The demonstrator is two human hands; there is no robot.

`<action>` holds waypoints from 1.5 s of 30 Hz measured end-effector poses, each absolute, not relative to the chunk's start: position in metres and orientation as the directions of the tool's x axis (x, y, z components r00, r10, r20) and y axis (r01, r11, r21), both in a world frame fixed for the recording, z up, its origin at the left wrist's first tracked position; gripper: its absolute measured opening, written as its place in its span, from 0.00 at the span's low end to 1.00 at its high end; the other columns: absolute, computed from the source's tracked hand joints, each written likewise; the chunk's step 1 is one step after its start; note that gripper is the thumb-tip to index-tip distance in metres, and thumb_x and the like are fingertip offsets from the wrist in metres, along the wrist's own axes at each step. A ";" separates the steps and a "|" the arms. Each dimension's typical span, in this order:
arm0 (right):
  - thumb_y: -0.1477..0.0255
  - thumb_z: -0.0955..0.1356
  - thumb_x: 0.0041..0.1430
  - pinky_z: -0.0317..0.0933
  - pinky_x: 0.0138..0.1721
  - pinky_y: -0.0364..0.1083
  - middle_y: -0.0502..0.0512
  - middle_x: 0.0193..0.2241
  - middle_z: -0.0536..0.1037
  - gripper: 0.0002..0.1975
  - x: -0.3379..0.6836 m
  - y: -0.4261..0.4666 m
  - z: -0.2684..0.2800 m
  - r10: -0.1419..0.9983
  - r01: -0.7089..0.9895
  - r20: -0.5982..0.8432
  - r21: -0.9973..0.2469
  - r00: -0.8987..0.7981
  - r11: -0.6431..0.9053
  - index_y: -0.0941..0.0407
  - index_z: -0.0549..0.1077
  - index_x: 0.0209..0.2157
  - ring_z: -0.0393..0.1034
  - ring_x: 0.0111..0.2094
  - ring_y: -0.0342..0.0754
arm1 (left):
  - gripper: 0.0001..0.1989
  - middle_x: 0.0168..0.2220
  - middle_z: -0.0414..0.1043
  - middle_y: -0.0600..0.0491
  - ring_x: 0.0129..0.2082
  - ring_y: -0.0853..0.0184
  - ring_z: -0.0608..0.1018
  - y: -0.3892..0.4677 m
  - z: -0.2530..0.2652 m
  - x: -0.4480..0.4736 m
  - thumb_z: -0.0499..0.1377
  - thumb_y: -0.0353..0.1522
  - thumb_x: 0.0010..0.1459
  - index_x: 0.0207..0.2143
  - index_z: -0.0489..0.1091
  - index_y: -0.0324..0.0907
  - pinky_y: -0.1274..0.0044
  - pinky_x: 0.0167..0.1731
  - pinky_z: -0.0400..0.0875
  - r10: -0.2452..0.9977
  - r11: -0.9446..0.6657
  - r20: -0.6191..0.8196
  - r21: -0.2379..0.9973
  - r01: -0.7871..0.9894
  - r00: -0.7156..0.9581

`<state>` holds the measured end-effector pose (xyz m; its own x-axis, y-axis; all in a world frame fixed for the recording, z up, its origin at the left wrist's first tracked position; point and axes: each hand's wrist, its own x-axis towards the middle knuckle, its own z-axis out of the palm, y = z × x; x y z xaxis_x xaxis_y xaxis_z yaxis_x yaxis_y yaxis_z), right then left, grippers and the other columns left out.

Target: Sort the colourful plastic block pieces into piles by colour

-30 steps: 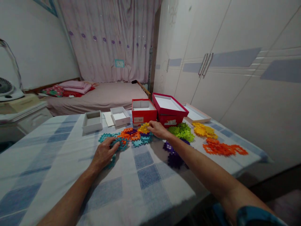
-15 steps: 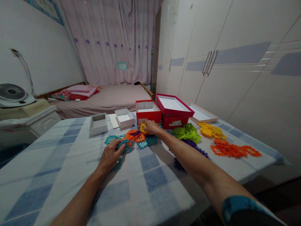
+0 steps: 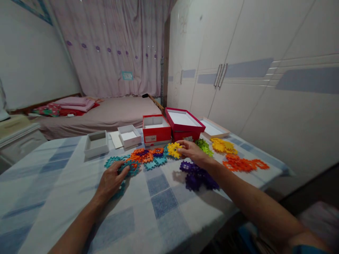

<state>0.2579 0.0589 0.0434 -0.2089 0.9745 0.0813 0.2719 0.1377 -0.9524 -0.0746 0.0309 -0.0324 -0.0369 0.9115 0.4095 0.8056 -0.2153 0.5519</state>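
Observation:
My right hand (image 3: 194, 153) pinches a yellow notched plastic piece (image 3: 174, 150) by its right side, just above the pieces in front of the red box. The fingers of my left hand (image 3: 111, 178) are bent around a teal notched piece (image 3: 134, 167), with more teal pieces underneath and beside it. Between the hands lie orange notched pieces (image 3: 137, 155) with some purple in them, and other teal ones (image 3: 155, 162). A purple pile (image 3: 196, 178) sits below my right wrist, and lime green pieces (image 3: 204, 146) are partly hidden behind that hand.
At the back stand a grey-white box (image 3: 96, 150), a smaller white box (image 3: 129, 137), a red box (image 3: 156, 134) and a crimson box (image 3: 185, 132). A shallow lid (image 3: 214, 130) lies farther right. Yellow (image 3: 224, 145) and orange piles (image 3: 245, 164) rest on the right of the checked tablecloth (image 3: 66, 197).
My right hand has moved right with the yellow piece, away from the orange cluster. My left hand stays at the teal pieces. The view has turned to the right.

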 end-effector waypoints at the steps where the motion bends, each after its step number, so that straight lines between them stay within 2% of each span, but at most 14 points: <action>1: 0.71 0.67 0.51 0.67 0.29 0.42 0.53 0.33 0.77 0.19 0.279 0.057 0.044 0.981 0.300 0.109 -0.942 -0.162 0.154 0.58 0.69 0.47 0.72 0.29 0.43 | 0.24 0.42 0.77 0.47 0.39 0.59 0.78 0.031 -0.033 -0.075 0.51 0.49 0.53 0.39 0.74 0.42 0.70 0.43 0.72 0.911 -0.209 0.410 0.547 0.810 -0.041; 4: 0.70 0.66 0.50 0.67 0.35 0.45 0.55 0.35 0.78 0.15 0.348 0.063 0.048 0.962 0.544 0.258 -0.821 0.087 0.171 0.58 0.72 0.42 0.73 0.34 0.47 | 0.24 0.41 0.78 0.48 0.38 0.58 0.79 0.032 -0.032 -0.075 0.51 0.50 0.52 0.39 0.74 0.43 0.70 0.40 0.73 0.913 -0.198 0.406 0.538 0.819 -0.046; 7: 0.73 0.65 0.49 0.65 0.41 0.47 0.59 0.37 0.79 0.14 0.415 0.082 0.051 0.839 0.813 0.417 -0.580 0.348 -0.048 0.59 0.73 0.39 0.72 0.37 0.49 | 0.25 0.40 0.77 0.48 0.37 0.58 0.79 0.031 -0.031 -0.075 0.51 0.50 0.52 0.38 0.74 0.43 0.70 0.39 0.73 0.918 -0.185 0.393 0.541 0.821 -0.052; 10: 0.73 0.64 0.51 0.63 0.40 0.47 0.60 0.38 0.79 0.14 0.462 0.100 0.046 0.751 0.866 0.465 -0.409 0.469 -0.287 0.58 0.74 0.40 0.72 0.38 0.51 | 0.24 0.41 0.77 0.48 0.36 0.58 0.79 0.031 -0.032 -0.077 0.51 0.50 0.52 0.39 0.74 0.43 0.70 0.40 0.73 0.919 -0.183 0.391 0.545 0.818 -0.055; 13: 0.74 0.63 0.53 0.63 0.37 0.46 0.63 0.39 0.78 0.16 0.485 0.111 0.036 0.730 0.870 0.473 -0.296 0.493 -0.395 0.59 0.74 0.43 0.72 0.37 0.51 | 0.24 0.41 0.77 0.48 0.36 0.58 0.79 0.033 -0.034 -0.078 0.51 0.50 0.52 0.39 0.74 0.43 0.70 0.40 0.73 0.917 -0.184 0.396 0.546 0.817 -0.057; 16: 0.75 0.63 0.52 0.62 0.38 0.46 0.64 0.41 0.78 0.16 0.491 0.117 0.024 0.781 0.897 0.440 -0.222 0.443 -0.383 0.60 0.75 0.43 0.72 0.39 0.52 | 0.24 0.42 0.77 0.48 0.38 0.59 0.78 0.032 -0.033 -0.077 0.51 0.50 0.52 0.39 0.74 0.43 0.70 0.41 0.72 0.916 -0.192 0.398 0.546 0.815 -0.051; 20: 0.72 0.65 0.52 0.63 0.39 0.49 0.65 0.44 0.77 0.17 0.486 0.117 0.017 0.872 0.937 0.350 -0.200 0.343 -0.288 0.58 0.75 0.44 0.71 0.42 0.55 | 0.24 0.42 0.76 0.48 0.41 0.59 0.77 0.028 -0.029 -0.073 0.51 0.49 0.54 0.40 0.73 0.42 0.71 0.44 0.71 0.919 -0.202 0.393 0.564 0.801 -0.045; 24: 0.68 0.65 0.53 0.63 0.43 0.54 0.67 0.47 0.75 0.18 0.458 0.102 0.025 0.861 0.961 0.429 -0.165 0.274 -0.224 0.58 0.75 0.45 0.70 0.46 0.59 | 0.22 0.40 0.76 0.48 0.41 0.60 0.77 0.026 -0.026 -0.070 0.50 0.47 0.54 0.40 0.73 0.42 0.71 0.43 0.70 0.917 -0.207 0.396 0.573 0.793 -0.046; 27: 0.69 0.63 0.56 0.64 0.44 0.51 0.61 0.41 0.78 0.15 0.408 0.083 0.035 0.900 0.967 0.425 -0.253 0.096 0.016 0.56 0.75 0.43 0.73 0.41 0.54 | 0.22 0.42 0.76 0.48 0.42 0.60 0.77 0.025 -0.025 -0.067 0.51 0.46 0.54 0.41 0.73 0.42 0.70 0.45 0.70 0.918 -0.194 0.390 0.595 0.780 -0.069; 30: 0.69 0.63 0.58 0.64 0.44 0.47 0.55 0.39 0.79 0.12 0.339 0.069 0.040 0.915 0.881 0.379 -0.375 -0.139 0.289 0.53 0.75 0.41 0.73 0.39 0.49 | 0.25 0.43 0.76 0.47 0.40 0.61 0.78 0.024 -0.024 -0.066 0.52 0.44 0.54 0.49 0.70 0.41 0.70 0.43 0.72 0.921 -0.178 0.374 0.660 0.730 -0.113; 34: 0.72 0.63 0.59 0.60 0.50 0.46 0.56 0.45 0.77 0.13 0.252 0.072 0.037 0.826 0.776 0.378 -0.324 -0.418 0.541 0.56 0.73 0.45 0.70 0.46 0.48 | 0.24 0.38 0.78 0.49 0.34 0.63 0.78 0.022 -0.022 -0.064 0.52 0.44 0.54 0.47 0.72 0.40 0.71 0.40 0.73 0.927 -0.183 0.357 0.693 0.698 -0.112; 38: 0.71 0.63 0.61 0.57 0.52 0.50 0.60 0.51 0.74 0.17 0.193 0.090 0.030 0.822 0.815 0.268 -0.169 -0.503 0.554 0.57 0.70 0.51 0.63 0.54 0.52 | 0.19 0.38 0.79 0.51 0.37 0.63 0.79 0.021 -0.022 -0.064 0.52 0.42 0.56 0.39 0.75 0.42 0.72 0.42 0.72 0.935 -0.214 0.351 0.678 0.703 -0.054; 42: 0.65 0.61 0.64 0.54 0.52 0.56 0.64 0.49 0.74 0.18 0.163 0.107 0.024 0.847 0.859 0.160 0.004 -0.507 0.513 0.58 0.70 0.51 0.59 0.55 0.58 | 0.18 0.33 0.79 0.54 0.33 0.65 0.78 0.020 -0.022 -0.065 0.50 0.41 0.57 0.38 0.77 0.43 0.74 0.37 0.71 0.941 -0.201 0.334 0.667 0.718 -0.047; 45: 0.63 0.61 0.64 0.55 0.51 0.57 0.66 0.47 0.75 0.18 0.155 0.115 0.020 0.882 0.885 0.075 0.011 -0.465 0.466 0.59 0.72 0.48 0.62 0.54 0.60 | 0.18 0.29 0.78 0.55 0.29 0.66 0.77 0.019 -0.021 -0.065 0.50 0.40 0.58 0.38 0.77 0.43 0.75 0.34 0.69 0.944 -0.187 0.326 0.658 0.729 -0.053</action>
<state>0.1550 0.1151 0.0204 -0.4654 0.8819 0.0752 0.8848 0.4659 0.0112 -0.0648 0.0194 -0.0211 -0.0527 0.9439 0.3260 0.7291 -0.1867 0.6584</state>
